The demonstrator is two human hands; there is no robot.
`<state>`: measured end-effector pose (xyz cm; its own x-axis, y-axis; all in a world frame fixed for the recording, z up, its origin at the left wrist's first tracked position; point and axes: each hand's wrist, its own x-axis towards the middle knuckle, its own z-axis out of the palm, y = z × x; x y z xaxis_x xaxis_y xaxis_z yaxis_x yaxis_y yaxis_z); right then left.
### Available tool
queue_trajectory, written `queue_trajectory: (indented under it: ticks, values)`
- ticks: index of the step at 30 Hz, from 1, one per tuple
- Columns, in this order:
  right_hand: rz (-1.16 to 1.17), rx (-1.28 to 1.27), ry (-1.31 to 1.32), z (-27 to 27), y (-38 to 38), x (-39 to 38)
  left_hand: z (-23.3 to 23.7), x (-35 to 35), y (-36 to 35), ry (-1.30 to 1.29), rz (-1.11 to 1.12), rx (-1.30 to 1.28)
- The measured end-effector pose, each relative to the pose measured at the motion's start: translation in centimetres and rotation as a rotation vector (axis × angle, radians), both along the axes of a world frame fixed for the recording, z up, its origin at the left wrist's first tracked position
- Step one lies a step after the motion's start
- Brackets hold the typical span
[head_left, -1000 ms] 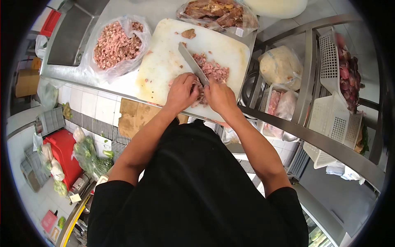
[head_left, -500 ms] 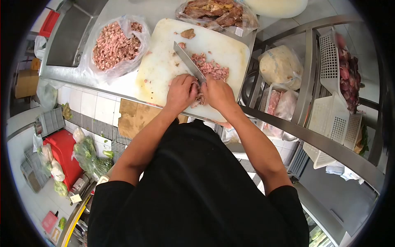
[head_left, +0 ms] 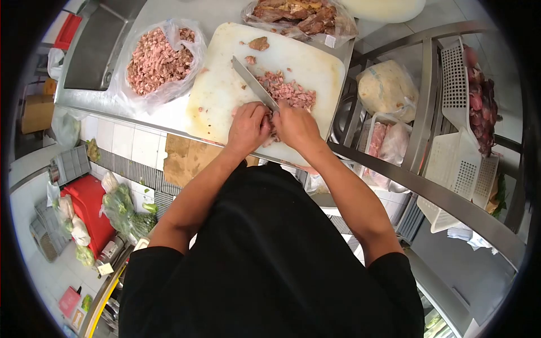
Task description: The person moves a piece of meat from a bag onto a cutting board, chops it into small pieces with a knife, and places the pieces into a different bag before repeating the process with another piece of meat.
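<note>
My right hand is closed round the handle of a knife, whose wide blade slants up and left across a white cutting board. Close beside the blade, my left hand presses with curled fingers on a piece of meat, which the hands mostly hide. Small pink pieces of chopped meat lie in a heap just beyond my right hand. A brown meat scrap rests near the board's far edge.
Left of the board stands an open plastic bag of diced meat, with a sink beyond it. A bag of large browned meat pieces lies behind the board. To the right, a metal rack holds bagged food and white baskets.
The knife's tip has swung slightly left over the board. Both hands stay almost in place, and the whole view has shifted a little.
</note>
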<state>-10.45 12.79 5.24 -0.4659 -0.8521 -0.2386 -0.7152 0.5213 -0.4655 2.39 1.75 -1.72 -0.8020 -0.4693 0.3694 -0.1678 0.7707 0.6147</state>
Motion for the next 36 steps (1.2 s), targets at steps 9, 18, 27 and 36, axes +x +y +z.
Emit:
queue_trajectory:
  ticks: [9,18,27,36]
  values:
    - [-0.051,0.301,-0.091,2.7,6.9,2.3,-1.0,0.4,0.2,0.009,-0.018,0.006]
    - [0.014,0.105,-0.035,5.1,2.8,0.2,0.4,0.5,0.1,0.075,0.011,0.118]
    - [-0.045,0.087,-0.023,-0.4,1.3,1.5,-0.4,0.7,0.3,0.004,-0.005,-0.02]
    - [0.015,0.259,-0.115,6.3,6.8,1.9,0.1,1.2,-0.1,0.055,-0.003,0.06]
